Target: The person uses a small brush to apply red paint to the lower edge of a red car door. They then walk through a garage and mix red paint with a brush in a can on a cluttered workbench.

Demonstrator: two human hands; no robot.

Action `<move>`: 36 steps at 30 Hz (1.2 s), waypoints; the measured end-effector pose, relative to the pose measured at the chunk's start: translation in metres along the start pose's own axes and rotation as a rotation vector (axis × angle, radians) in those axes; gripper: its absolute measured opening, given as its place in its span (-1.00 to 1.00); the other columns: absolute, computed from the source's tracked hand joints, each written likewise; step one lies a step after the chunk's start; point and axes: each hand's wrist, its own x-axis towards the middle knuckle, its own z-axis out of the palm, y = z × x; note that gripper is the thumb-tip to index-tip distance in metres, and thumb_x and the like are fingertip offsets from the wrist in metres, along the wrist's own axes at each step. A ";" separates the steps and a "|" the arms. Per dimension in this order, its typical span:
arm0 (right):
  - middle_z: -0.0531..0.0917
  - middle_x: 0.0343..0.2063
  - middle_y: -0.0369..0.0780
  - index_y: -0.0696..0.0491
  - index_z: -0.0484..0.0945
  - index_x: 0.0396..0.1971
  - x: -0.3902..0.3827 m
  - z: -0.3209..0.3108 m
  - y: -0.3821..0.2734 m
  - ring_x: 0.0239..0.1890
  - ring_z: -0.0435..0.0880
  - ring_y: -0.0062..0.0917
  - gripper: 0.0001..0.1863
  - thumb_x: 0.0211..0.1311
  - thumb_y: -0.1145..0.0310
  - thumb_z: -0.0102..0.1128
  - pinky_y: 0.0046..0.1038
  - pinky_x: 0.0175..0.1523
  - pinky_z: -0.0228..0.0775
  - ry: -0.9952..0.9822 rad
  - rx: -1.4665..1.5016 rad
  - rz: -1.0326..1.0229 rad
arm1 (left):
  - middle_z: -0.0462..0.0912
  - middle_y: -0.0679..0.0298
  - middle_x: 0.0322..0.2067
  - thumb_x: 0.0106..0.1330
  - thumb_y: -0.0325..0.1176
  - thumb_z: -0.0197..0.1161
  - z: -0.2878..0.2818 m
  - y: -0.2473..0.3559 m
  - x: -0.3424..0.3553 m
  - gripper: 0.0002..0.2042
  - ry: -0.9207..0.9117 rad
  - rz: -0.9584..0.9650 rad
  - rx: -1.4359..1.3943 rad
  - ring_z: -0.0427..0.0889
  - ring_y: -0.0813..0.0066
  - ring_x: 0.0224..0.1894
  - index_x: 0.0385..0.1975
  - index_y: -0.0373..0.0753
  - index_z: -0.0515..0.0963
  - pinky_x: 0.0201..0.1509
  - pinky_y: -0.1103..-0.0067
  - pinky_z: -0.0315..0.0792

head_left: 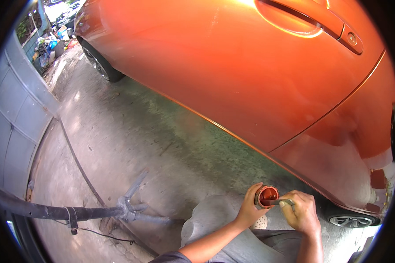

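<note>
Orange car beyond hands, grey stand, gate

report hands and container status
Left hand gripping open container. Right hand holding slim tool at container mouth. Orange car ahead, no obstruction seen.

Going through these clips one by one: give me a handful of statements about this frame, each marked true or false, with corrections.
1. The left hand holds a small container. True.
2. The container's inside is clean white. False: it looks red-orange.
3. The right hand grips a slim tool that reaches into the container's mouth. True.
4. The car is blue. False: the car is orange.
5. A grey panel stands at the picture's left. True.
6. A dark pole enters from the right edge. False: the dark pole enters from the left.
</note>
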 end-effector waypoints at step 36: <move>0.77 -0.35 -0.12 0.12 0.67 -0.28 0.007 0.004 0.002 -0.35 0.79 -0.20 -0.87 0.17 0.54 0.43 -0.26 -0.25 0.63 0.053 -0.049 -0.022 | 0.31 0.01 0.42 0.15 -0.33 0.65 -0.003 -0.007 -0.002 -0.12 0.023 -0.007 0.001 0.32 0.07 0.50 0.46 -0.24 0.26 0.54 0.28 0.31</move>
